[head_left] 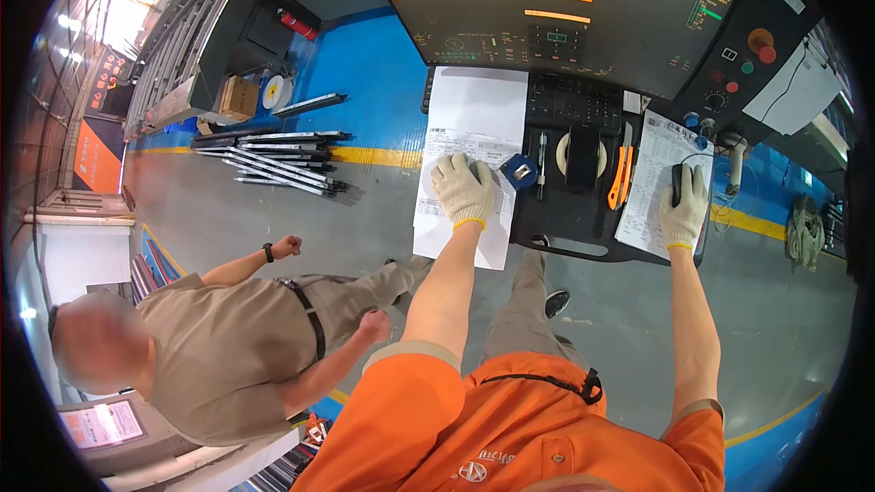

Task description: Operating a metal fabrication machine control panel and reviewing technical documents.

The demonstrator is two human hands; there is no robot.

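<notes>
My left hand [463, 189], in a cream knitted glove, lies on printed white sheets [478, 105] at the left of the black console shelf [556, 219]. Its fingers are spread and hold nothing. Just right of it sits a blue tape measure [519, 173]. My right hand [687, 210], gloved alike, rests over a black computer mouse [676, 184] on another printed sheet [645, 187]. Between my hands are a slim pen-like tool [542, 164], a cream roll with a black piece across it [581, 159] and an orange utility knife [621, 178].
A lit monitor [538, 23] stands above a black keyboard [574, 102]. At right, a control panel carries a red knob [766, 54]. Metal bars [283, 159] lie on the floor at left, near a cardboard box [239, 98]. A person [228, 346] stands close on my left.
</notes>
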